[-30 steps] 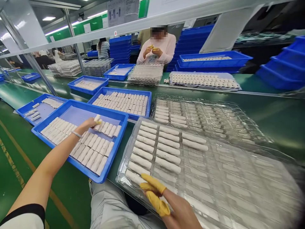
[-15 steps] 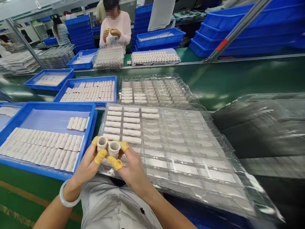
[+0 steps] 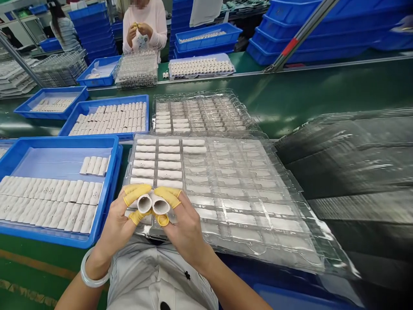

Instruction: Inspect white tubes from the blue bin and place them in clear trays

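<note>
Just above the near edge of a clear plastic tray (image 3: 240, 206), my left hand (image 3: 118, 221) pinches a short white hollow tube (image 3: 144, 203) between yellow-covered fingertips. A second white tube (image 3: 161, 205) is gripped the same way by my right hand (image 3: 187, 224). Both tubes lie close side by side, their open ends facing me. Rows of similar white tubes (image 3: 169, 165) fill slots on the tray's left side. To the left, a blue bin (image 3: 111, 181) holds two long rows of white tubes (image 3: 48, 189) and a small group at its upper right.
Beyond stand another clear tray (image 3: 206, 110) with tubes and a blue bin (image 3: 146, 112) of tubes. A dark slatted surface (image 3: 355, 163) lies at right. Across the green bench, a person (image 3: 145, 26) works near stacked blue bins (image 3: 322, 34).
Both tubes have tipped so their open ends face me more, and they have come closer together. My fingers now reach further over their tops. The view has shifted slightly.
</note>
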`<state>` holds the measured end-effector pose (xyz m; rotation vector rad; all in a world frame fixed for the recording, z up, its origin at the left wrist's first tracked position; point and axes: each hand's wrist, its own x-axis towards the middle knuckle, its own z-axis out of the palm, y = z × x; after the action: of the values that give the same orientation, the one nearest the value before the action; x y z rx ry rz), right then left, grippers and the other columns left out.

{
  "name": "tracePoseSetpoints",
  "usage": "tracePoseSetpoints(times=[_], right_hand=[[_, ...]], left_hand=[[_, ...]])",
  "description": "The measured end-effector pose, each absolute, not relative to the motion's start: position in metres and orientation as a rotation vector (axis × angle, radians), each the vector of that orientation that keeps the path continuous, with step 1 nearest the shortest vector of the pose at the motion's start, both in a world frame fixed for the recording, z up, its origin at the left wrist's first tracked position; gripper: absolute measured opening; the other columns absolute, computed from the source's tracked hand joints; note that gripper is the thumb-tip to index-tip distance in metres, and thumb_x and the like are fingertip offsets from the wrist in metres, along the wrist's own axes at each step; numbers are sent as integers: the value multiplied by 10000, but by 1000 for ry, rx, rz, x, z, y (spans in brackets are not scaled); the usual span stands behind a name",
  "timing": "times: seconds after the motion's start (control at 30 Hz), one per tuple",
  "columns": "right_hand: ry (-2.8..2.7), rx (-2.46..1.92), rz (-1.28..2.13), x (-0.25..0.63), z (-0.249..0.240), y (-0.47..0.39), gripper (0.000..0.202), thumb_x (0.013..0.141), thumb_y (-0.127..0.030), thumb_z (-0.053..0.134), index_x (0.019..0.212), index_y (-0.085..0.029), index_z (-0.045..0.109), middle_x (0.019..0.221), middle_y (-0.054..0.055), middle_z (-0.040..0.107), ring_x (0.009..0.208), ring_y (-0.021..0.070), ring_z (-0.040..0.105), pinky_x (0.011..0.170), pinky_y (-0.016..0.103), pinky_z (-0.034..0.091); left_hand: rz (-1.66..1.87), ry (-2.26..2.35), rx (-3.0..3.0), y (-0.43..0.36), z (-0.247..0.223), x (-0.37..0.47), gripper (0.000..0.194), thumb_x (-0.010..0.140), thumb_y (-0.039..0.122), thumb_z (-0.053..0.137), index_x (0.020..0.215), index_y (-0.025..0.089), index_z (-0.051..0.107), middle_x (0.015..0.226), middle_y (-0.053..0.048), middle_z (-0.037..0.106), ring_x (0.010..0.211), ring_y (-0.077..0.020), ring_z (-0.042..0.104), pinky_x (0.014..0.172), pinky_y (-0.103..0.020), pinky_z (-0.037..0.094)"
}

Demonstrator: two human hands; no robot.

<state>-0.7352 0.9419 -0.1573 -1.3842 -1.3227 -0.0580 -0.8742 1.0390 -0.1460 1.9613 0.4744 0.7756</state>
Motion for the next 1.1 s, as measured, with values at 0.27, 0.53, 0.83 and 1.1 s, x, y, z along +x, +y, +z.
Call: tracePoseSetpoints(times=[0.27, 0.53, 0.83, 1.1], right_hand=[[-1338, -1396, -59, -736, -159, 943, 406, 848, -26, 584, 1203, -222, 563, 1050, 78, 635, 962, 188, 586, 819, 330, 545], [-1347, -1428, -49, -738, -162, 947, 402, 871, -71, 589, 1246, -214, 562, 1045, 83, 630, 977, 194, 598, 816, 338, 555], [-1357, -1437, -49, -741, -160, 956, 417, 859, -30, 583, 1234, -210, 552, 1050, 83, 616, 971, 194, 580, 808, 338, 549], [-1369, -1419, -29, -744, -158, 961, 435, 851, -7, 582, 1238, -203, 546, 1070, 81, 605, 981, 188, 559, 831, 326, 532]], left_hand=[[785, 477, 1982, 1039, -144, -875, 431, 911, 156, 600, 1313, 310, 597, 1253, -80, 611, 1164, -227, 565, 977, -359, 481], [810, 478, 2033, 1044, -145, -877, 439, 902, 138, 617, 1311, 295, 590, 1210, -64, 611, 1140, -196, 566, 958, -319, 481], [802, 477, 2075, 1051, -143, -880, 493, 904, 116, 615, 1343, 334, 554, 1226, -29, 585, 1152, -160, 545, 981, -286, 456], [800, 510, 2096, 1054, -140, -883, 489, 905, 123, 619, 1342, 331, 550, 1219, -18, 596, 1157, -149, 544, 993, -269, 449]])
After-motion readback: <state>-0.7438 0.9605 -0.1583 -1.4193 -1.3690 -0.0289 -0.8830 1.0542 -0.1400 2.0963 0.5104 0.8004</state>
